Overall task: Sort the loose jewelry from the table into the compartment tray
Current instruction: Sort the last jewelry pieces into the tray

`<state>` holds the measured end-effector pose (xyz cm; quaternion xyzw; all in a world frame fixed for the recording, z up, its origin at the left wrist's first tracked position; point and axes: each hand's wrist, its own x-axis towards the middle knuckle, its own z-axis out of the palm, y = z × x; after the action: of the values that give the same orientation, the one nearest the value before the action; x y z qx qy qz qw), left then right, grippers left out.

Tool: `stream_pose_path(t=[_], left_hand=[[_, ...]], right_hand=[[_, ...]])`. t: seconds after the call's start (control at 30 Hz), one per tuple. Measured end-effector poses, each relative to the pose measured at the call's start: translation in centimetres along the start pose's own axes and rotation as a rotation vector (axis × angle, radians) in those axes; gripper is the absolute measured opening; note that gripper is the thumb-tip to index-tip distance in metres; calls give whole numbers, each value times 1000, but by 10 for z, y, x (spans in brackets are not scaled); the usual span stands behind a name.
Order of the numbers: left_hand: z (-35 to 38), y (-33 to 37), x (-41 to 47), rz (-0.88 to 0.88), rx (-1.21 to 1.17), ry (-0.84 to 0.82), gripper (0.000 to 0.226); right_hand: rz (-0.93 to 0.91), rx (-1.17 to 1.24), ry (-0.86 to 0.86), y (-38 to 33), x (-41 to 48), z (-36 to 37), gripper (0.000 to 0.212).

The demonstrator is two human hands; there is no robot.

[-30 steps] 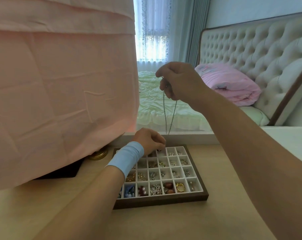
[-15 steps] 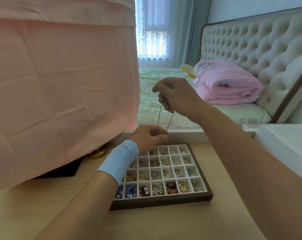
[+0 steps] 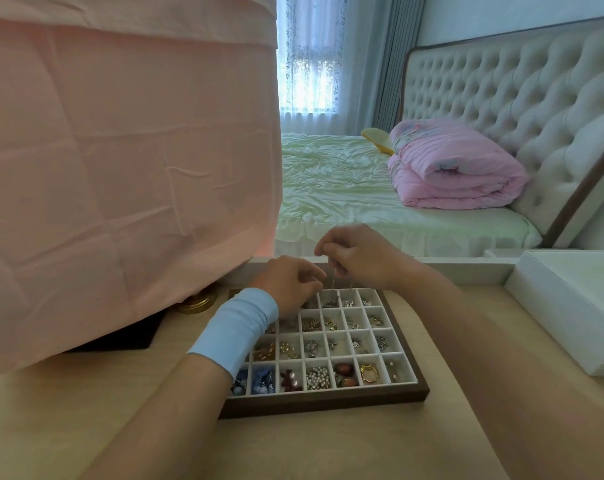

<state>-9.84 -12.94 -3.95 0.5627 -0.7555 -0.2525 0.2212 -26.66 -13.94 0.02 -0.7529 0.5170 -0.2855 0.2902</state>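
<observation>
Pale smooth wood worktop (image 3: 328, 452) carries dark-framed tray (image 3: 328, 403) with a white square-cell grid; left hand (image 3: 286, 282) curled over the back row, grip can't tell; right hand (image 3: 359, 254) pinches thin metal chain (image 3: 332, 282), dangling into a back-row cell.

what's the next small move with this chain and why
Probably lower the right hand a little so the chain pools into the back-row compartment below it: the chain hangs from its pinch just over the compartment tray, and the left hand sits beside it to guide.
</observation>
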Motion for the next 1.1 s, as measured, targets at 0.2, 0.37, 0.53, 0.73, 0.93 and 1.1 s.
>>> stream_pose_path(t=[0.2,0.37,0.53,0.73,0.93,1.1], left_hand=[[15,-6,-19,193,396,-44,28],[14,-4,-18,241,595,18,33],[13,-7,-20,192,458,-27,31],[-2,-8,-20,116,256,105,11],[-10,-10,-20,66,224,113,13],[4,-8,-20,129,279,-28,29]], right_hand=[[66,9,-59,10,0,8,25],[64,-81,-81,21,-5,11,24],[21,-18,-23,19,-6,6,20],[-62,198,179,1,1,-3,20],[26,85,126,10,0,5,25],[113,-222,-101,30,-9,14,17]])
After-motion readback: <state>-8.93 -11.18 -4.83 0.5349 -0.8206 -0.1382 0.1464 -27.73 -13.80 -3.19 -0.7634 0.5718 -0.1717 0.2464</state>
